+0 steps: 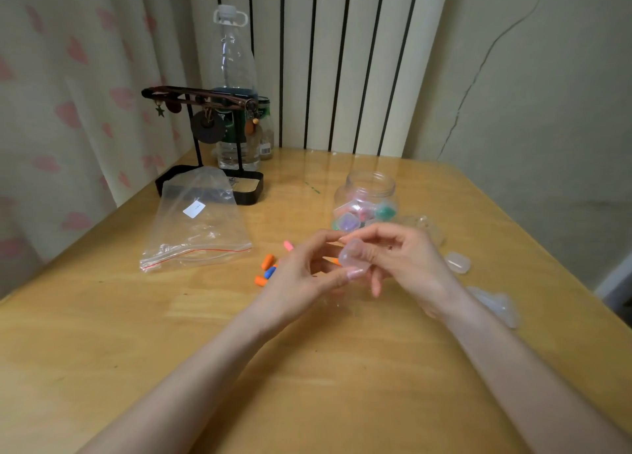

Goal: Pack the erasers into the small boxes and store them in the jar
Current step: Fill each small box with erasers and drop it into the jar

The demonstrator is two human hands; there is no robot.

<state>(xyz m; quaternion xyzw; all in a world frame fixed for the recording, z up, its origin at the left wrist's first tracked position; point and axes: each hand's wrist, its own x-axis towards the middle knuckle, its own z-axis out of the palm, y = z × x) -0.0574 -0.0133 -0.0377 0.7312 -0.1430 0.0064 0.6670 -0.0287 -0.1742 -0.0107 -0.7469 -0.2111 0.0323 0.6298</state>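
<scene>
Both hands meet mid-table, lifted off the table (342,368) so the fingers can work all round the part. Right hand (396,258) curls round the small box (352,258) and fixes it; left hand (301,275) pinches its near edge, thumb under, forefinger over. Looks like opening or snapping the lid, can't tell which. Orange tip (335,261) shows between the hands, probably an eraser going in, not certain. Loose erasers (268,269) sit just left of the left hand, within easy reach. Jar (371,186) stands open right behind the hands, already holding several filled boxes, so the drop is short. Spare empty box (458,262) waits on the right. Zip bag (195,228) lies flat further left, out of the way.
</scene>
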